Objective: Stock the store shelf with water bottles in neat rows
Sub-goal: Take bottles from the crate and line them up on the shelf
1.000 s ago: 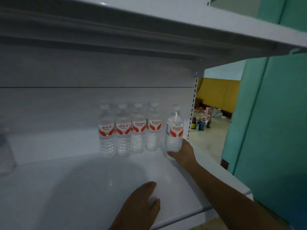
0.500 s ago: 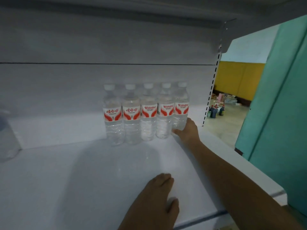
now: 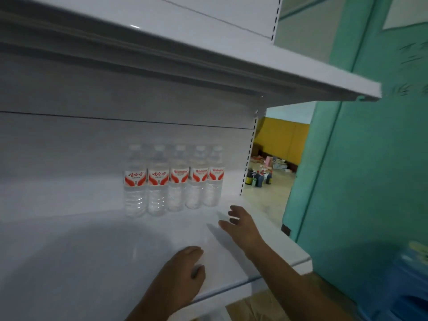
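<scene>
Five clear plastic water bottles with red-and-white labels [image 3: 173,180] are standing in one back row on the white metal shelf [image 3: 81,262]. My right hand [image 3: 240,224] is hovering empty with fingers spread, my left hand [image 3: 183,272] is lying flat, and most rows are, I judge, waiting to be filled.

Past the right end of the shelving stands a teal wall [image 3: 370,170] with faint leaf-like markings high up. Through the gap beside it lies a pale floor [image 3: 266,200], backed by a yellow wall [image 3: 282,140]. A cluster of small dark bottles [image 3: 258,178] stands on that floor, and farther back lies a scatter of what may be boxes and packets [image 3: 275,162], too blurred to tell. A blue plastic object [image 3: 403,288] fills the lower right corner, with brown cardboard [image 3: 252,306] at the bottom edge.
</scene>
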### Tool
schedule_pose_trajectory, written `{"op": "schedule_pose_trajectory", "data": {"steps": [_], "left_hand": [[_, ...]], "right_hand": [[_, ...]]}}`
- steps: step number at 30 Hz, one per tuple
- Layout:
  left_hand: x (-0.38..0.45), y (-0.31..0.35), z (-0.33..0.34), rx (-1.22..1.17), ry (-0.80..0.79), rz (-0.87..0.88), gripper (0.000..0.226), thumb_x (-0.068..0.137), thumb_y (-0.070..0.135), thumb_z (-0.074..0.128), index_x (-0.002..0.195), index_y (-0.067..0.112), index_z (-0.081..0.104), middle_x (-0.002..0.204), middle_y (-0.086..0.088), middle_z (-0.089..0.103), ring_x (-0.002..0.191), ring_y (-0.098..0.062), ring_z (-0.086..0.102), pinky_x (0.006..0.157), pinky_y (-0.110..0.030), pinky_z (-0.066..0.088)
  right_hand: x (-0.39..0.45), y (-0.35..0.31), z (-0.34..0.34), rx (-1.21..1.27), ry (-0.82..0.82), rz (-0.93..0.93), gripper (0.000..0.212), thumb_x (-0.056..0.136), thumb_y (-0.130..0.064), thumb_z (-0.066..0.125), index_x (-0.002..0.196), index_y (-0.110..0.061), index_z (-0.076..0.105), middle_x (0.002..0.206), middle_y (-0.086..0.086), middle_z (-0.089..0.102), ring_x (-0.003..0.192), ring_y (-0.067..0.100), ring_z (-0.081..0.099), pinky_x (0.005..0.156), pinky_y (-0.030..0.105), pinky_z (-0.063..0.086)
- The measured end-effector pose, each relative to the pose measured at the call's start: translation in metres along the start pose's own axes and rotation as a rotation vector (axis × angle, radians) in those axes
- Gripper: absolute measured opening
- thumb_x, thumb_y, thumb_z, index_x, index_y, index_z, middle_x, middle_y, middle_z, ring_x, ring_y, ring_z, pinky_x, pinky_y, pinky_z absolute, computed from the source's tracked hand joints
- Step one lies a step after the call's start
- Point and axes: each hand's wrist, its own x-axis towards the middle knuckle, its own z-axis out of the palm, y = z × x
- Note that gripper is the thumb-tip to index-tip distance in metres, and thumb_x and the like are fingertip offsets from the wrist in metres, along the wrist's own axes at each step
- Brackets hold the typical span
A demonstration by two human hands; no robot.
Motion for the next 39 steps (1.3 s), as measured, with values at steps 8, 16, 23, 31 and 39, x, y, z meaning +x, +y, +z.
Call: {"op": "schedule_pose_trajectory", "data": {"steps": [8, 16, 23, 31, 39], "left_hand": [[-0.052, 0.109, -0.006, -0.332, 0.035, 0.087, 0.035, 0.092, 0.026, 0.057, 0.127, 0.026, 0.056, 0.126, 0.021, 0.049, 0.118, 0.000, 0.046, 0.102, -0.016, 0.031], [-0.138, 0.262, 0.048, -0.649, -0.300, 0.300, 0.034, 0.088, 0.018, 0.062, 0.121, 0.028, 0.057, 0.122, 0.001, 0.059, 0.116, -0.013, 0.054, 0.093, -0.017, 0.034], [-0.228, 0.354, 0.071, -0.780, -0.526, 0.505, 0.041, 0.086, 0.013, 0.067, 0.099, 0.050, 0.056, 0.110, 0.004, 0.061, 0.110, -0.017, 0.057, 0.087, -0.019, 0.036], [-0.305, 0.373, 0.081, -0.758, -0.741, 0.587, 0.035, 0.093, 0.022, 0.056, 0.128, 0.021, 0.058, 0.130, 0.005, 0.056, 0.118, -0.009, 0.050, 0.095, -0.024, 0.040], [-0.303, 0.335, 0.069, -0.754, -0.700, 0.544, 0.037, 0.093, 0.023, 0.055, 0.130, 0.019, 0.057, 0.132, 0.005, 0.055, 0.120, -0.008, 0.050, 0.097, -0.025, 0.042]], "right_hand": [[-0.156, 0.011, -0.082, -0.012, 0.228, -0.012, 0.049, 0.088, -0.028, 0.070, 0.133, -0.021, 0.050, 0.126, -0.007, 0.055, 0.117, 0.014, 0.054, 0.097, 0.032, 0.049], [-0.348, 0.041, -0.199, -0.185, 0.586, 0.187, 0.053, 0.087, -0.031, 0.068, 0.135, -0.019, 0.049, 0.128, -0.007, 0.053, 0.120, 0.010, 0.052, 0.099, 0.025, 0.045], [-0.510, 0.069, -0.225, -0.068, 0.789, 0.465, 0.044, 0.084, -0.032, 0.069, 0.125, -0.020, 0.056, 0.117, -0.008, 0.058, 0.110, 0.009, 0.057, 0.097, 0.034, 0.051], [-0.615, 0.070, -0.184, 0.133, 0.888, 0.630, 0.041, 0.092, -0.030, 0.065, 0.130, -0.020, 0.055, 0.123, -0.004, 0.059, 0.103, 0.004, 0.059, 0.071, 0.011, 0.048], [-0.619, 0.073, -0.150, 0.080, 0.840, 0.665, 0.036, 0.093, -0.027, 0.064, 0.128, -0.021, 0.058, 0.118, -0.008, 0.062, 0.102, 0.006, 0.061, 0.085, 0.026, 0.055]]}}
